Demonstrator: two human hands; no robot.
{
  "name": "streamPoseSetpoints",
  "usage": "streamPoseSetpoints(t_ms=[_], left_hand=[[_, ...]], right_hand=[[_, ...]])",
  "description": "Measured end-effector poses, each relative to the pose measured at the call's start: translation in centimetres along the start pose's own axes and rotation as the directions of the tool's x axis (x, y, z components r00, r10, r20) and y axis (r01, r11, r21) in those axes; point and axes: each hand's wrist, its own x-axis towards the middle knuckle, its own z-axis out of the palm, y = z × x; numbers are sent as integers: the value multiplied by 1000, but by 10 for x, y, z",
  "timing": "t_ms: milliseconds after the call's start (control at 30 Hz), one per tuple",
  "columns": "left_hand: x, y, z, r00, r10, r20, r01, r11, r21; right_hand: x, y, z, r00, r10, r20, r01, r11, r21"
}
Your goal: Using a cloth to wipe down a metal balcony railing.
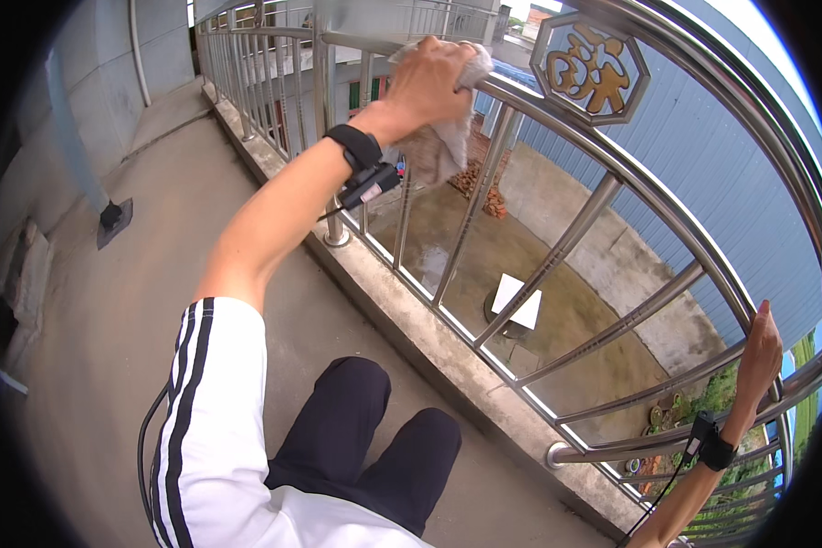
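Observation:
My left hand (428,79) is pressed over a greyish cloth (438,154), which is wrapped on the lower of two curved stainless-steel rails (609,147). Part of the cloth hangs down below the hand, slightly blurred. Far to the right, my right hand (760,356) grips the same rail close to a post; some of its fingers are hidden. An octagonal metal panel with a gold-coloured character (587,68) sits between the two rails. Each wrist wears a black strap with a small device and a cable.
Slanting steel balusters (555,260) rise from a raised concrete curb (411,329). Below, beyond the railing, lies a yard with a white board (517,301) and a brick pile (494,202). A pale pipe (75,137) stands on the concrete floor (178,178) at left.

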Motion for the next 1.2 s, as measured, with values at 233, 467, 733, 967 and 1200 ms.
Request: streamPoseSetpoints(t_ms=[233,467,733,967,1200], left_hand=[[20,-87,-15,924,-267,273,185,939,291],[15,-93,-4,927,-180,330,161,983,87],[6,-108,9,973,221,59,-195,938,-287],[4,-260,24,989,45,139,-18,981,-192],[3,-276,59,941,118,-317,-205,944,-258]], right_hand=[[5,7,3,999,33,-6,-34,998,-55],[-1,-1,8,1000,-14,-28,13,1000,-28],[37,-195,3,956,-184,227,46,862,504],[50,-231,58,954,-76,290,64,997,50],[50,-236,49,970,143,196,-133,989,-66]])
